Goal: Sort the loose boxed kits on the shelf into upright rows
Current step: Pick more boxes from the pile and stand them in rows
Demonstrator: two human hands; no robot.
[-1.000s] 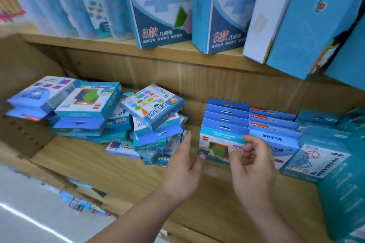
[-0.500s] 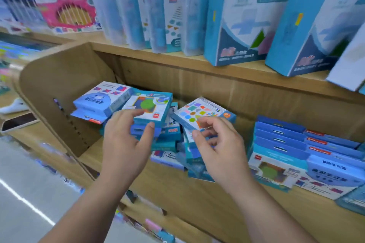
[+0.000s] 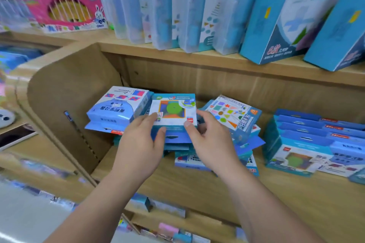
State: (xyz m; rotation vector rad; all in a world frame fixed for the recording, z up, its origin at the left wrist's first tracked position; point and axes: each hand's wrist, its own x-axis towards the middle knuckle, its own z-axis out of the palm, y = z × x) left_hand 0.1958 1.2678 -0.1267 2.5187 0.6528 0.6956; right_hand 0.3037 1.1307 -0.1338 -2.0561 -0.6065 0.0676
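A loose heap of small boxed kits lies flat on the wooden shelf (image 3: 197, 185). On top of its middle stack sits a teal kit with a green circle picture (image 3: 173, 109). My left hand (image 3: 139, 144) grips its near left corner, and my right hand (image 3: 212, 140) grips its near right corner, thumbs on the box face. A pale blue kit (image 3: 118, 107) lies to its left and a kit printed with coloured shapes (image 3: 234, 115) leans to its right. An upright row of kits (image 3: 308, 144) stands further right.
A curved wooden side panel (image 3: 67, 108) closes the shelf on the left. The shelf above carries clear plastic cases (image 3: 177, 10), large blue boxes (image 3: 296, 16) and a pink box (image 3: 65, 6). More goods fill a lower shelf (image 3: 158, 207).
The view swung left from the upright row to the heap. Both hands moved to the heap, and the right hand left the shapes kit; both now grip the green-circle kit.
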